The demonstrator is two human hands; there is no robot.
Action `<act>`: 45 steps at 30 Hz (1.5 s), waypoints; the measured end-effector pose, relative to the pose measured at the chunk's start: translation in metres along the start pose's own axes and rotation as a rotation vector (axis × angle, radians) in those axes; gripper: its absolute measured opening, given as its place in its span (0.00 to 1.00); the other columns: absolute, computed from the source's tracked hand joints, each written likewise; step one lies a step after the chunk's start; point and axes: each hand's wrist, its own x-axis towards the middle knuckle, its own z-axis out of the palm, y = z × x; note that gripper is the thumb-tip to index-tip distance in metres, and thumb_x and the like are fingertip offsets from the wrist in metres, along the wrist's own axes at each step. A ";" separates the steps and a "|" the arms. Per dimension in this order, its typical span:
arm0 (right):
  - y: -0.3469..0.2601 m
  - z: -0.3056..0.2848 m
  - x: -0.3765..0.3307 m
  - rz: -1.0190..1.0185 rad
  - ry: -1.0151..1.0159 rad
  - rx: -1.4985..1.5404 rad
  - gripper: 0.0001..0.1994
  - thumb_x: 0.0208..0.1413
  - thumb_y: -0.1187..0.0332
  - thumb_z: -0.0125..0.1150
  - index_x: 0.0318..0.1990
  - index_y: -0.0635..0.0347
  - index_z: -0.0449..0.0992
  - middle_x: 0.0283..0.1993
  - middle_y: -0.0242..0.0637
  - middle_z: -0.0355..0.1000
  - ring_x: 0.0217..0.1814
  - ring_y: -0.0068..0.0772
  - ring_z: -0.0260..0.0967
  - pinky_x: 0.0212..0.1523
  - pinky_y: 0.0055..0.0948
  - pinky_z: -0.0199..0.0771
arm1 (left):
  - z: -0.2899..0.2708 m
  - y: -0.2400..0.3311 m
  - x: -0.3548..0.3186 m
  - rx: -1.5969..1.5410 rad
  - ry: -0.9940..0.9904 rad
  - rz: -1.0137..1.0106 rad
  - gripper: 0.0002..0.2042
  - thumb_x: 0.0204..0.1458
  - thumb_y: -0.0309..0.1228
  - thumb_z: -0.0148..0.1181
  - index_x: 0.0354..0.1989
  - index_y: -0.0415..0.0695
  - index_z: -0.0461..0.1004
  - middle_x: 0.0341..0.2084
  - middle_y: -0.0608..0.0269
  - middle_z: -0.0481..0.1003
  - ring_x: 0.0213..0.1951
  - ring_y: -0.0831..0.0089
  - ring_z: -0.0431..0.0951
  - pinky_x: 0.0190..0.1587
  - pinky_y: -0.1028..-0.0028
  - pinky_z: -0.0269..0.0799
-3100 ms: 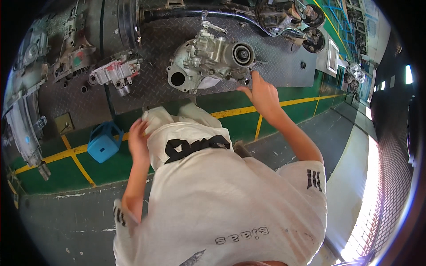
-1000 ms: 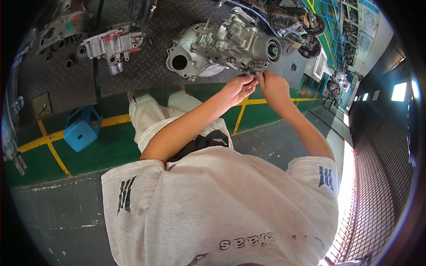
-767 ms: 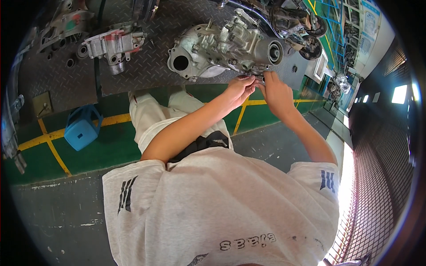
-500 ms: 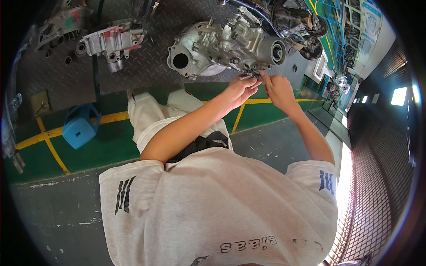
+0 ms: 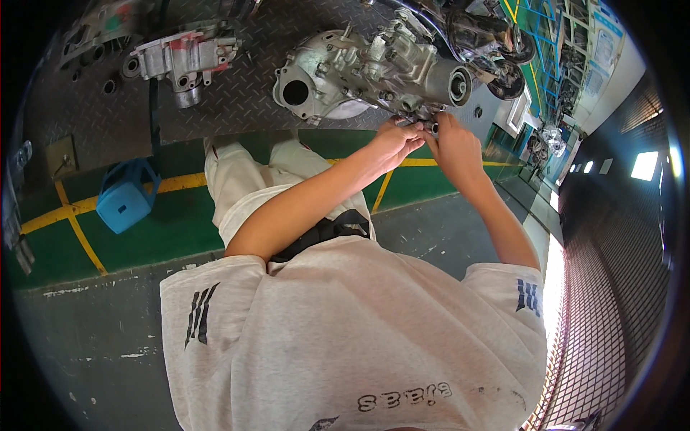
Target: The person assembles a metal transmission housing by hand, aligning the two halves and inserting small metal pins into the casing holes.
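Note:
In front of me on the bench lies a grey cast-metal gearbox housing, with a round flange and dark bore at its left and a ringed opening at its right end. At its near lower edge my two hands meet. A small metal cylinder with a dark hollow end, like a socket, shows between them. My right hand is closed around it from the right. From the left, my left hand pinches at the same piece with thumb and fingertips. Fingers cover most of it, and whether it touches the housing is hidden.
Another metal casing with red paint lies left on the patterned dark bench top. Dark mechanical parts crowd the back right. A blue plastic stool stands on the green floor, left of my legs. Wire mesh runs along the right.
The small cylinder's hollow end has come into sight between my hands. My right hand has turned and shifted slightly right and down; the left stays close beside it. The whole view has shifted a little.

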 end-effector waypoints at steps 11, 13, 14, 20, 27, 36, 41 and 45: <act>0.006 0.008 -0.003 0.177 -0.236 0.197 0.19 0.67 0.51 0.50 0.39 0.62 0.71 0.31 0.53 0.76 0.32 0.64 0.73 0.30 0.56 0.71 | -0.002 0.002 0.001 -0.056 0.001 -0.070 0.08 0.61 0.21 0.58 0.46 0.43 0.69 0.40 0.61 0.75 0.43 0.72 0.77 0.45 0.73 0.76; -0.001 0.006 -0.006 0.163 -0.178 0.147 0.18 0.67 0.52 0.51 0.39 0.62 0.71 0.32 0.53 0.76 0.32 0.63 0.73 0.30 0.56 0.71 | -0.002 0.004 0.000 -0.015 0.012 -0.063 0.08 0.61 0.22 0.58 0.47 0.43 0.69 0.40 0.62 0.76 0.43 0.72 0.77 0.44 0.73 0.76; -0.004 0.003 -0.007 0.148 -0.121 0.096 0.18 0.66 0.53 0.51 0.40 0.61 0.71 0.32 0.53 0.76 0.32 0.63 0.73 0.30 0.56 0.71 | -0.002 0.004 -0.001 0.024 0.020 -0.051 0.09 0.61 0.22 0.58 0.47 0.43 0.69 0.40 0.62 0.76 0.43 0.72 0.77 0.44 0.73 0.76; 0.000 -0.003 -0.009 0.026 -0.063 0.099 0.10 0.62 0.63 0.59 0.44 0.59 0.71 0.36 0.48 0.76 0.32 0.58 0.74 0.29 0.51 0.72 | -0.001 0.001 -0.003 0.056 0.027 -0.033 0.08 0.62 0.23 0.56 0.48 0.44 0.69 0.41 0.62 0.76 0.45 0.72 0.77 0.45 0.72 0.75; 0.025 -0.034 -0.018 -0.027 0.120 0.130 0.12 0.58 0.71 0.60 0.50 0.54 0.73 0.40 0.41 0.74 0.36 0.53 0.74 0.33 0.47 0.74 | -0.014 0.006 0.002 -0.095 -0.102 -0.138 0.10 0.64 0.22 0.52 0.52 0.45 0.67 0.51 0.59 0.76 0.53 0.70 0.77 0.47 0.68 0.74; 0.045 -0.005 -0.002 0.067 0.187 0.312 0.12 0.58 0.69 0.62 0.49 0.57 0.75 0.44 0.44 0.76 0.41 0.56 0.74 0.39 0.46 0.74 | -0.015 0.003 0.010 0.004 0.023 -0.132 0.08 0.63 0.25 0.57 0.48 0.39 0.72 0.48 0.60 0.77 0.38 0.76 0.75 0.40 0.76 0.73; 0.042 -0.004 0.007 0.171 0.028 0.278 0.13 0.57 0.66 0.64 0.46 0.61 0.74 0.44 0.48 0.76 0.42 0.57 0.75 0.38 0.49 0.74 | -0.005 0.009 -0.001 -0.083 -0.053 -0.139 0.09 0.62 0.22 0.56 0.50 0.38 0.71 0.48 0.54 0.77 0.41 0.73 0.77 0.43 0.76 0.75; 0.038 -0.017 0.016 0.342 -0.187 0.129 0.14 0.57 0.60 0.64 0.41 0.63 0.75 0.38 0.49 0.77 0.37 0.59 0.75 0.34 0.52 0.73 | -0.012 0.004 0.004 -0.162 -0.067 -0.145 0.12 0.63 0.19 0.53 0.53 0.37 0.68 0.51 0.54 0.75 0.43 0.71 0.76 0.46 0.73 0.76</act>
